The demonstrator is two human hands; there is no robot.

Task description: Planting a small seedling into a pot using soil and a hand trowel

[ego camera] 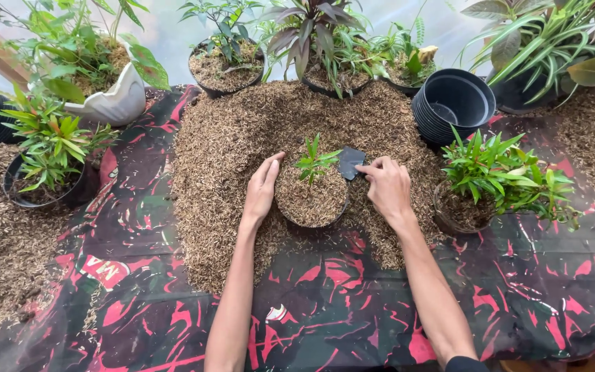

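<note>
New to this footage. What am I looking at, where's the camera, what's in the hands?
There is no machine here: a person works with two bare hands, and the single picture comes from a camera on that person's head, looking down.

The left hand rests flat against the side of a small black pot filled with brown husk-like mix, with a small green seedling in it. The right hand pinches a dark flat piece at the pot's far rim.

The pot sits in a heap of the same loose mix, spread on a black and red patterned sheet. Around it stand other potted plants, including one to the right, plus a stack of empty black pots.
</note>
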